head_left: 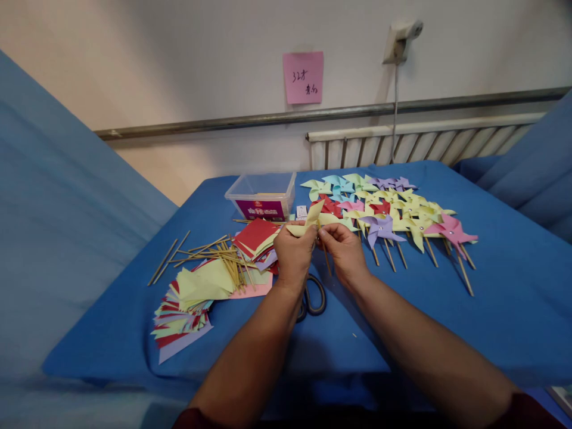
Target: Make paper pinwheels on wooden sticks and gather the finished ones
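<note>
From where I stand, the blue table (513,271) has its widest bare stretch along the right side, past the pinwheels (383,231), while paper sheets (208,281) crowd the left. The yellow pinwheel (315,213) is held up over the middle, a blade pointing upward, its stick (326,262) running steeply down, lower end slightly rightward. Both forearms converge from the near edge, the left hand (292,250) clamped on the paper, the right hand (347,251) pinching close beside it near the stick's top.
</note>
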Action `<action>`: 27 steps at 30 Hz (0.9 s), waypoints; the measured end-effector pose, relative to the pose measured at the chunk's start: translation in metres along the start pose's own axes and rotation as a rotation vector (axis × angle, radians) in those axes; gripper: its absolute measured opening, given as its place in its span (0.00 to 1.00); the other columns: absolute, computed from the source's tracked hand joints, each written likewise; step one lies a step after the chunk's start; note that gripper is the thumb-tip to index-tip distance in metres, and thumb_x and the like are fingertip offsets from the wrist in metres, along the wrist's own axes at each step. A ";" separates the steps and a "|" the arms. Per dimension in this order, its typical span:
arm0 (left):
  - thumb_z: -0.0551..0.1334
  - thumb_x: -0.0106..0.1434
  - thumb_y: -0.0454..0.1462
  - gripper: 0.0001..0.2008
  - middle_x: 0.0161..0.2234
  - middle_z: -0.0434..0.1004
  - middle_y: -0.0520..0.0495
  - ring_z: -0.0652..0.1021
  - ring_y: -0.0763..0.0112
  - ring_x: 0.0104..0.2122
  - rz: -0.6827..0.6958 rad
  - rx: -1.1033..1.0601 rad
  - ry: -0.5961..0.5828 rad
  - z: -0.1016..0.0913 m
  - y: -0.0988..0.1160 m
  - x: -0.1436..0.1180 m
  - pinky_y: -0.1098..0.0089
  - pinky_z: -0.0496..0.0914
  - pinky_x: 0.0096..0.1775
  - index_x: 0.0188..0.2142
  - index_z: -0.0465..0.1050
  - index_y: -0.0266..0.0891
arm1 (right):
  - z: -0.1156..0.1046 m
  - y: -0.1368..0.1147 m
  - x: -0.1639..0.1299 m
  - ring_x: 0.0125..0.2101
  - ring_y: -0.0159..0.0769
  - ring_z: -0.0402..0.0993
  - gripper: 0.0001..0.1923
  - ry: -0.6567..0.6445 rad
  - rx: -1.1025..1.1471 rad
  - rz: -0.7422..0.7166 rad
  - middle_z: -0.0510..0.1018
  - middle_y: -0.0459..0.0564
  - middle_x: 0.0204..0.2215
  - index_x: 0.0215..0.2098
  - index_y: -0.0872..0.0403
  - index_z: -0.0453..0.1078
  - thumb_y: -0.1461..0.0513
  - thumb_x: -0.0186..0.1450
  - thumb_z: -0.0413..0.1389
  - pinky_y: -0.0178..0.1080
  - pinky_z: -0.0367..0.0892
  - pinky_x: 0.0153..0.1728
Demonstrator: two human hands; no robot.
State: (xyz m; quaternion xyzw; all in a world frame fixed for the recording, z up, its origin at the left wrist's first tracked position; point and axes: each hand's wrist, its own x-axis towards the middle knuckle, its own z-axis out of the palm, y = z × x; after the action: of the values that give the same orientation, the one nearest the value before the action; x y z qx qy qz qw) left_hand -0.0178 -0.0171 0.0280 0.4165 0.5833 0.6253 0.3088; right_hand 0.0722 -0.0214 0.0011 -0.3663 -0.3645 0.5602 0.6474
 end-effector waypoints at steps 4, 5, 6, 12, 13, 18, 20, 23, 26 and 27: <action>0.70 0.45 0.39 0.13 0.23 0.76 0.51 0.75 0.71 0.23 -0.003 0.003 -0.001 0.000 -0.003 0.002 0.73 0.67 0.26 0.30 0.74 0.36 | 0.000 0.001 0.000 0.23 0.29 0.67 0.15 0.010 -0.017 -0.009 0.73 0.42 0.21 0.28 0.53 0.70 0.53 0.51 0.66 0.34 0.63 0.28; 0.70 0.45 0.39 0.13 0.23 0.76 0.51 0.75 0.71 0.23 -0.007 -0.004 -0.001 0.000 -0.003 0.002 0.73 0.67 0.26 0.30 0.74 0.36 | 0.000 0.001 0.000 0.24 0.29 0.67 0.15 0.010 -0.018 -0.007 0.73 0.42 0.21 0.28 0.53 0.70 0.52 0.51 0.66 0.34 0.63 0.28; 0.70 0.44 0.39 0.13 0.23 0.76 0.51 0.75 0.71 0.23 -0.012 -0.013 0.000 0.000 -0.004 0.002 0.73 0.67 0.26 0.30 0.74 0.36 | 0.000 0.001 0.000 0.24 0.29 0.67 0.15 0.011 -0.018 -0.003 0.73 0.42 0.21 0.28 0.53 0.70 0.52 0.51 0.66 0.34 0.63 0.28; 0.70 0.44 0.39 0.14 0.23 0.76 0.51 0.75 0.71 0.23 -0.034 -0.039 0.017 0.001 -0.003 0.002 0.73 0.67 0.26 0.30 0.74 0.36 | 0.001 -0.001 -0.001 0.24 0.29 0.67 0.14 0.013 -0.024 0.011 0.73 0.42 0.21 0.27 0.53 0.70 0.54 0.51 0.66 0.34 0.63 0.28; 0.70 0.44 0.39 0.14 0.23 0.76 0.51 0.75 0.71 0.23 -0.033 -0.039 0.016 0.002 -0.003 0.002 0.73 0.67 0.26 0.30 0.74 0.36 | 0.001 -0.002 -0.001 0.24 0.29 0.67 0.14 0.009 -0.023 0.012 0.73 0.42 0.21 0.27 0.53 0.70 0.54 0.51 0.66 0.34 0.63 0.28; 0.70 0.45 0.40 0.14 0.23 0.76 0.51 0.75 0.72 0.23 -0.017 -0.026 0.001 0.001 -0.003 0.002 0.73 0.67 0.26 0.30 0.74 0.36 | 0.001 -0.001 0.000 0.23 0.28 0.66 0.13 0.008 -0.011 0.013 0.72 0.41 0.21 0.27 0.53 0.70 0.54 0.51 0.66 0.33 0.62 0.27; 0.70 0.45 0.40 0.14 0.23 0.76 0.51 0.75 0.72 0.23 -0.015 -0.016 0.002 0.001 -0.002 0.001 0.73 0.67 0.26 0.30 0.74 0.36 | 0.001 -0.001 0.000 0.23 0.28 0.66 0.14 0.016 -0.008 0.021 0.72 0.41 0.21 0.26 0.53 0.70 0.54 0.51 0.67 0.33 0.62 0.27; 0.70 0.45 0.39 0.13 0.23 0.76 0.51 0.75 0.71 0.23 -0.011 -0.009 0.005 0.001 -0.001 0.000 0.73 0.67 0.25 0.30 0.74 0.36 | 0.001 -0.001 -0.001 0.22 0.28 0.65 0.14 0.016 -0.009 0.021 0.72 0.41 0.21 0.26 0.53 0.69 0.54 0.51 0.67 0.33 0.61 0.27; 0.69 0.45 0.38 0.12 0.23 0.76 0.51 0.75 0.72 0.23 -0.009 -0.014 -0.002 0.001 0.000 0.000 0.73 0.67 0.25 0.30 0.74 0.36 | 0.001 -0.001 -0.001 0.22 0.28 0.65 0.15 0.024 0.000 0.013 0.72 0.41 0.21 0.26 0.53 0.69 0.54 0.50 0.67 0.33 0.61 0.26; 0.69 0.46 0.38 0.12 0.23 0.76 0.51 0.75 0.72 0.23 -0.008 -0.015 -0.003 0.001 0.000 0.000 0.74 0.67 0.25 0.30 0.73 0.36 | 0.001 -0.001 -0.001 0.22 0.28 0.65 0.15 0.028 0.002 0.010 0.72 0.41 0.21 0.26 0.53 0.69 0.54 0.50 0.67 0.33 0.61 0.26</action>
State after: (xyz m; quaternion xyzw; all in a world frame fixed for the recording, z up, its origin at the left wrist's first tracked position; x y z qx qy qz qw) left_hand -0.0166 -0.0169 0.0276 0.4127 0.5798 0.6279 0.3151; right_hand 0.0714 -0.0225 0.0027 -0.3753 -0.3531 0.5587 0.6499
